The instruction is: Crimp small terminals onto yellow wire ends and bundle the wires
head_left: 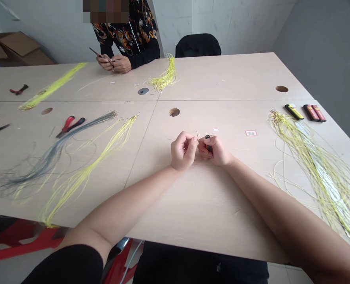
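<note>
Tiny hook (197, 134) is sitting pinched in the left hand (184, 150) near the table hole (174, 112), the right hand (216, 152) is clenching a lighter (207, 137), while yellow thread bundles (103, 153) are flanking that hole, finished or waiting unclear.

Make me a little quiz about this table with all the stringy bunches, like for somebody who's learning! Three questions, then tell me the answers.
1. True or false: a black chair stands on the far side of the table.

2. Which of the camera wearer's hands grips the small dark item?
A) left
B) right
C) both

3. Fill in the missing colour: the pliers next to the grey strands have one black handle and one ____ handle.

Key:
1. True.
2. B, the right hand.
3. Red.
</note>
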`<state>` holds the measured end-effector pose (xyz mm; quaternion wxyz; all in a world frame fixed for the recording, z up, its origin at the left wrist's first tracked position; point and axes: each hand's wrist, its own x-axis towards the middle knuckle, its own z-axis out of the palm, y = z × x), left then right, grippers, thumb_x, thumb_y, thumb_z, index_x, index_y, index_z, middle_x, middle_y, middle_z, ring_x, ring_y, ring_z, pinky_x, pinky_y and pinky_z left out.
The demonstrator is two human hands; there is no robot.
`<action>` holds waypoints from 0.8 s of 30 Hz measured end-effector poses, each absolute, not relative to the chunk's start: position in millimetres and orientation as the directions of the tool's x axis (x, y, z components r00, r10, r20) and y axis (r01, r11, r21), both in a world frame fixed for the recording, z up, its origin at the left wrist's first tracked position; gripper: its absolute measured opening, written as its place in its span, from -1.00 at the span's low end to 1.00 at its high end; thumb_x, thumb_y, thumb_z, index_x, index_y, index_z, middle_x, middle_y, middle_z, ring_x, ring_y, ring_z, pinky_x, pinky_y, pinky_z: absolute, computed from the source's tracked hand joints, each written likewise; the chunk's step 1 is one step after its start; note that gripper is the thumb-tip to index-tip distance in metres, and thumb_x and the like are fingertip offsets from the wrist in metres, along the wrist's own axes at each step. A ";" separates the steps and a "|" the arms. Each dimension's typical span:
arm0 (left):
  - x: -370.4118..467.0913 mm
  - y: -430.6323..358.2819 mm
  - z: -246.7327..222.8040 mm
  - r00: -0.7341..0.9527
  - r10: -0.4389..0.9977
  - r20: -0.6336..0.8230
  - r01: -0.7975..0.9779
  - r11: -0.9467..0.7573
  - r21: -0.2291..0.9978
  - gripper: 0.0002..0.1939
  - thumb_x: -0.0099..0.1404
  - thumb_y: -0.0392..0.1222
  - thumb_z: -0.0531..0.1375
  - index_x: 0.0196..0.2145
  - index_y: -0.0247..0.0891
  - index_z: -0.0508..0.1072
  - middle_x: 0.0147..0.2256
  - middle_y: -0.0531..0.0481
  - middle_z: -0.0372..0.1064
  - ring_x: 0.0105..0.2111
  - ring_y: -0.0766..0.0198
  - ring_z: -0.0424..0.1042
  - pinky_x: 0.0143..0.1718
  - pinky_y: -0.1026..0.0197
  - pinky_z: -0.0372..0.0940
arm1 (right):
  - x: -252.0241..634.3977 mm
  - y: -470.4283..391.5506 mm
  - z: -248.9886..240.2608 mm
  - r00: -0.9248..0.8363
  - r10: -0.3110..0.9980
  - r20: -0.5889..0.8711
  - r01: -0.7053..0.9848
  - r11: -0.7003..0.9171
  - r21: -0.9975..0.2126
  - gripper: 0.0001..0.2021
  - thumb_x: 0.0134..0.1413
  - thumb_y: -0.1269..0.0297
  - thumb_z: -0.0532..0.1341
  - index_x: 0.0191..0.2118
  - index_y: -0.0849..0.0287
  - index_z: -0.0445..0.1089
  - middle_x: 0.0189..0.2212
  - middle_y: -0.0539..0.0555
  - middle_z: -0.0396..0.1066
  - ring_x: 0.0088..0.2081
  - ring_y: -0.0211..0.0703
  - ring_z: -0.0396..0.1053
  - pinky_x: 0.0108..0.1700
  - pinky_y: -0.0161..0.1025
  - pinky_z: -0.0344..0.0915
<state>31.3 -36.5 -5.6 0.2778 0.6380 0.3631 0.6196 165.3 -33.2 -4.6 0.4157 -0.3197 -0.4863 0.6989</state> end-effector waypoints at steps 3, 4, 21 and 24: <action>31.7 -37.0 -6.1 -0.019 0.805 0.593 0.133 -0.586 0.800 -0.60 0.33 0.10 0.13 -0.52 -0.23 0.25 -0.61 0.13 0.16 -0.59 0.42 0.15 -0.52 0.31 0.12 | 164.0 -33.1 -3.1 -0.440 0.893 -0.088 -0.280 -0.230 -0.932 -0.67 -0.08 0.07 0.06 -0.69 0.11 0.07 -0.79 -0.11 -0.11 -0.70 -0.38 -0.22 -0.64 -0.33 -0.23; 32.0 -37.2 -6.1 -0.017 0.805 0.593 0.135 -0.586 0.799 -0.60 0.33 0.10 0.13 -0.52 -0.23 0.25 -0.61 0.14 0.16 -0.60 0.43 0.14 -0.52 0.31 0.11 | 163.7 -33.2 -2.6 -0.440 0.892 -0.099 -0.282 -0.242 -0.928 -0.67 -0.07 0.07 0.05 -0.69 0.11 0.06 -0.79 -0.11 -0.11 -0.70 -0.38 -0.22 -0.64 -0.33 -0.23; 35.0 -37.5 -4.5 0.108 0.786 0.609 0.092 -0.617 0.781 -0.73 0.38 -0.04 0.11 -0.42 -0.23 0.27 -0.59 0.13 0.31 -0.63 0.45 0.26 -0.58 0.36 0.13 | 158.5 -34.2 3.0 -0.427 0.886 -0.179 -0.285 -0.320 -0.904 -0.68 -0.09 0.09 0.03 -0.70 0.09 -0.01 -0.81 -0.11 -0.13 -0.72 -0.38 -0.22 -0.68 -0.34 -0.22; 35.1 -37.3 -4.6 0.109 0.788 0.605 0.105 -0.615 0.782 -0.74 0.40 -0.06 0.09 -0.42 -0.23 0.26 -0.58 0.13 0.31 -0.61 0.45 0.29 -0.58 0.38 0.14 | 158.7 -34.6 4.0 -0.417 0.892 -0.173 -0.301 -0.315 -0.900 -0.71 -0.12 0.12 0.03 -0.71 0.09 0.01 -0.82 -0.11 -0.12 -0.71 -0.38 -0.22 -0.68 -0.35 -0.20</action>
